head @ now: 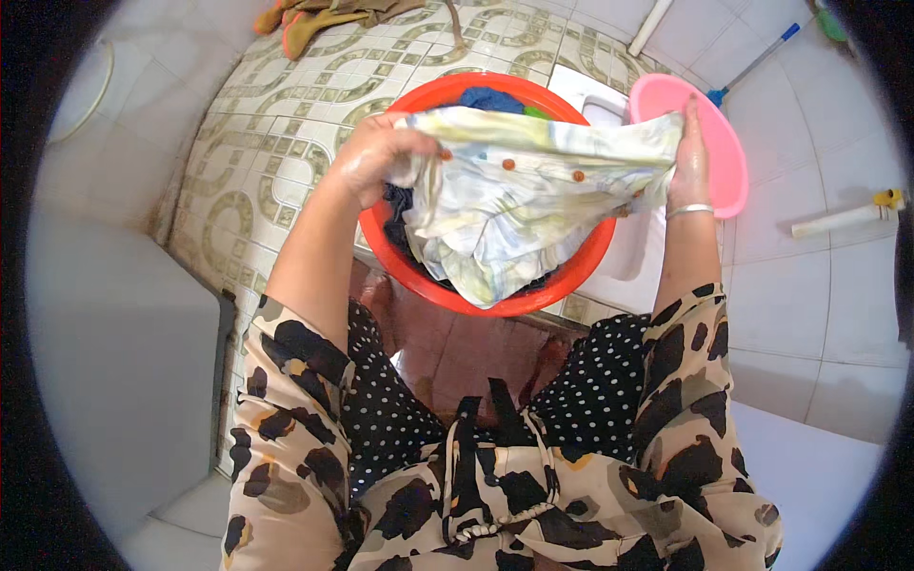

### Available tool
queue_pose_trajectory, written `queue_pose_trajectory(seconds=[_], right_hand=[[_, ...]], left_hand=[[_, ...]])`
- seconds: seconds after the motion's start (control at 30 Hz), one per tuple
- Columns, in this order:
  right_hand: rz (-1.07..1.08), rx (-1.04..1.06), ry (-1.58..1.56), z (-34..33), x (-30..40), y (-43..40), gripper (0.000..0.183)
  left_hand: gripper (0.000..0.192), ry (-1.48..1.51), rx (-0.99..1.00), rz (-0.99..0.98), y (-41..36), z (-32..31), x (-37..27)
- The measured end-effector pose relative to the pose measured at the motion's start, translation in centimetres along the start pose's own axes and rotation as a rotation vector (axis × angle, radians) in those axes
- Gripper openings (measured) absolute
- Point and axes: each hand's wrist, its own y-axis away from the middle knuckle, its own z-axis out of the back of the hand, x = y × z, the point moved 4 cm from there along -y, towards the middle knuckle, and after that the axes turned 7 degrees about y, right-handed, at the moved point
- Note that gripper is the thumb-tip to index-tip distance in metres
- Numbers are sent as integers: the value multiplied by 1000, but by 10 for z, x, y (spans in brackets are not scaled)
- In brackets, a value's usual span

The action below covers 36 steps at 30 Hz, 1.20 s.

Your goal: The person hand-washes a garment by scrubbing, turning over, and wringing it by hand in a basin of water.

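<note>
A pale garment with yellow and blue patterning and round brown buttons (500, 193) is stretched between my two hands over a red plastic basin (485, 303). My left hand (375, 157) grips its left end with the fingers folded over the cloth. At the other end my right hand (691, 160), wearing a light bracelet on the wrist, has the cloth against the palm, its fingers pointing up. The lower part of the garment hangs into the basin. Dark cloth (398, 214), blue cloth (491, 100) and a bit of green cloth lie inside the basin, partly hidden.
Behind my right hand a pink plastic basin (732, 171) leans over a white ceramic squat toilet (628, 250). A blue-ended brush (757, 63) and a white pipe with a yellow fitting (842, 220) are by the right wall. A grey panel (128, 357) stands left.
</note>
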Motion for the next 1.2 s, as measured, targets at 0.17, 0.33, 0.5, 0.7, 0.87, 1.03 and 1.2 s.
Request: queue_pose_trajectory(seconds=[0.17,0.33,0.5,0.7,0.87,1.03,1.2], right_hand=[[210,1052,1079,-71,-42,72,23],[-8,658,44,-57,-34,35,18],[247,490,64,-97,-40,51,24],[1229,686,827,-171,-62,162,17],[768,277,1026,-118,-47,77,15],[1116,695,905,-172,-31,179,13],[777,246,940,-66,-41,41,23]], left_hand=[[31,622,100,-91,0,2,-19],[38,815,57,-72,3,-23,-5],[35,862,11,158,2,-74,27],[35,573,-143,231,2,-65,51],[30,716,-118,266,-6,-108,68],[28,1048,448,321,-10,-44,75],[41,440,112,-137,8,-88,7]])
